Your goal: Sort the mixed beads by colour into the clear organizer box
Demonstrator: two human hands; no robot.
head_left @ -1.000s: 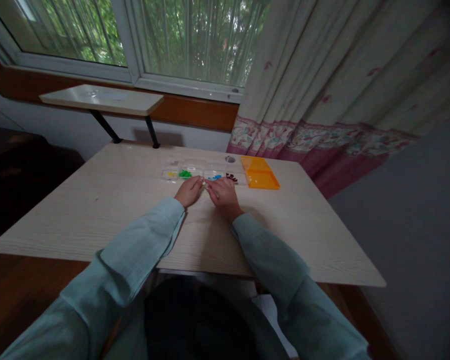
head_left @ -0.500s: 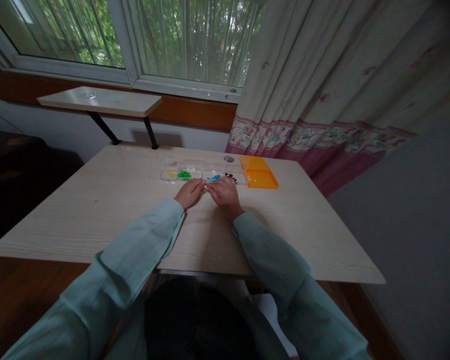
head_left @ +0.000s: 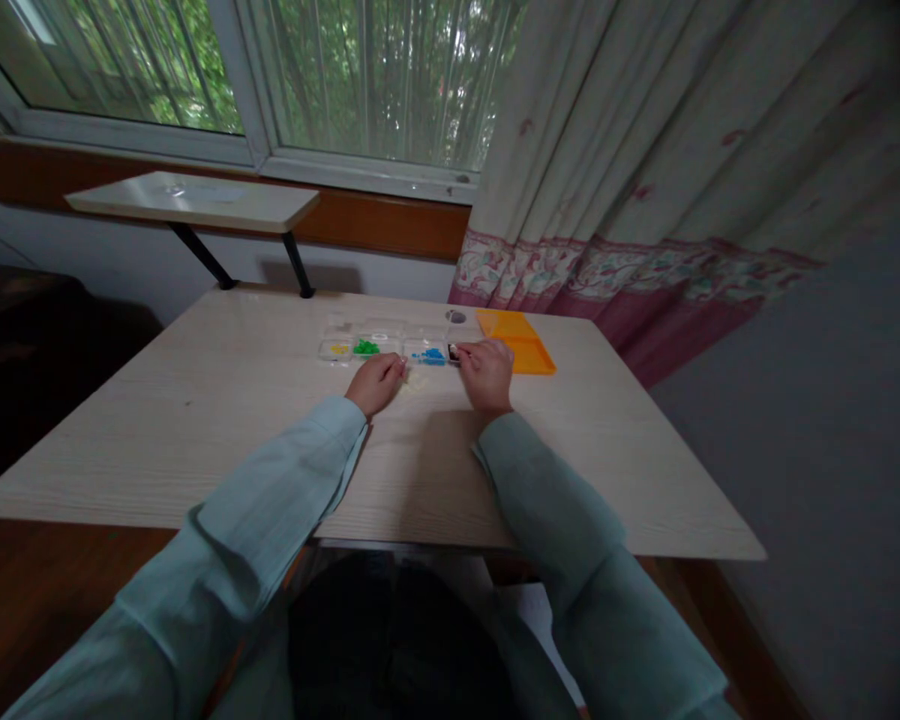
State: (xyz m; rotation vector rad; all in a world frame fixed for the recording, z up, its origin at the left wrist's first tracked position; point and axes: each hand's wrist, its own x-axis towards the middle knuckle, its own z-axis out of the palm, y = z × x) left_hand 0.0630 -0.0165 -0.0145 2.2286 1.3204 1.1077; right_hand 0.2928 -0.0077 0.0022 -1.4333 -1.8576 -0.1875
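A clear compartment box lies on the far middle of the wooden table, holding yellow, green, blue and dark beads in separate cells. My left hand rests on the table just in front of the box, fingers curled in a pinch; what they hold is too small to see. My right hand reaches over the rightmost cell with the dark beads, fingers bent down into it. An orange lid lies right of the box, touching my right hand's far side.
A small white shelf on black brackets juts out under the window behind the table. A patterned curtain hangs at the right. The table's right edge drops off toward a grey wall.
My right hand has moved away from my left hand, rightward and forward to the dark-bead cell. My left hand stays put. The camera shifted slightly.
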